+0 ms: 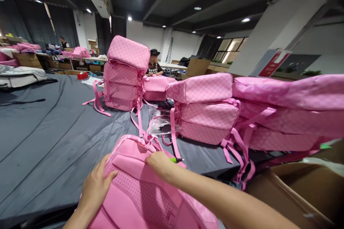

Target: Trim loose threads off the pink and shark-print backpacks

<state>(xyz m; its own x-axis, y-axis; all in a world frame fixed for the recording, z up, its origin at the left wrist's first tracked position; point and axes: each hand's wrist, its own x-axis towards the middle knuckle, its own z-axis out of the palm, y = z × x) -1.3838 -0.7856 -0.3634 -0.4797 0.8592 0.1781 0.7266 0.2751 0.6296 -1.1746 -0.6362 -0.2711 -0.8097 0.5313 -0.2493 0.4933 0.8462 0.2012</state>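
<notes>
A pink backpack (134, 173) lies in front of me on the dark cloth, its padded, perforated back panel facing up. My left hand (95, 186) grips its left edge, thumb on the panel and fingers curled over the side. Near the top right of the bag my right hand (158, 161) is closed, fingertips down against the pink fabric. From its far side sticks a small green and black tool (176, 159) with a thin pointed tip, its kind unclear. What the right fingertips pinch is hidden.
Stacks of pink checkered bags stand behind: a tall stack (123, 78), a middle stack (206, 111) and a right stack (290, 114), straps hanging. Clear plastic (161, 125) lies between them. An open cardboard box (292, 193) is at lower right. A person (154, 65) sits beyond.
</notes>
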